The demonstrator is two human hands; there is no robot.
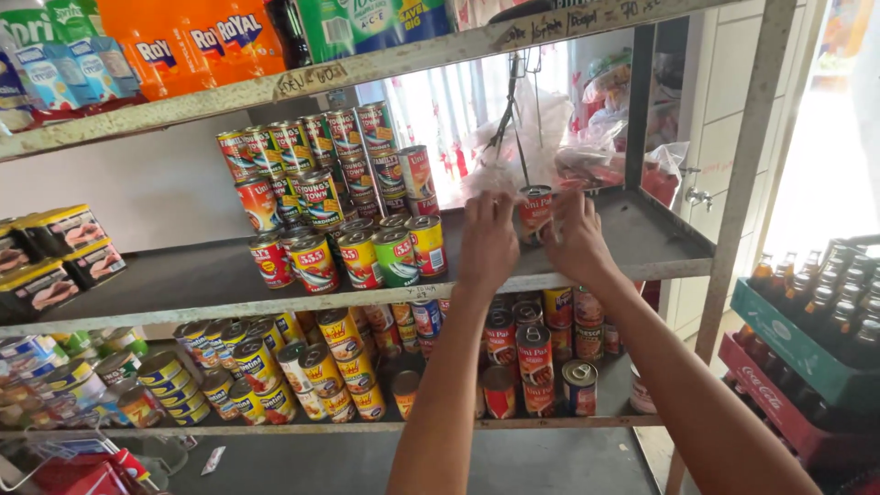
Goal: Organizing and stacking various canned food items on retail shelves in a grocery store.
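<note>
Your two hands meet around a single red tin can (535, 213) that stands upright on the grey middle shelf (660, 240), towards its right half and well back from the front edge. Your left hand (487, 240) lies against the can's left side with the fingers curled onto it; your right hand (575, 236) closes on its right side, fingers bent around the wall, so the can sits pinched between both hands. Whether the can rests on the shelf or is lifted just off it, you cannot tell. Both forearms rise steeply from below, palms turned away from you, wrists roughly level with the shelf's front lip.

To the left on the same shelf stands a stacked cluster of sardine cans (341, 197), red, green and yellow, several layers high, apart from the can you hold. Behind the can hang clear plastic bags (587, 137) with something red inside. The shelf below holds more tins (536, 353) just under your arms, and yellow-labelled ones further left. On the top shelf stand orange soda bottles (197, 37). At far right, a green crate (797, 344) holds glass bottles, stacked on a red crate (779, 403).
</note>
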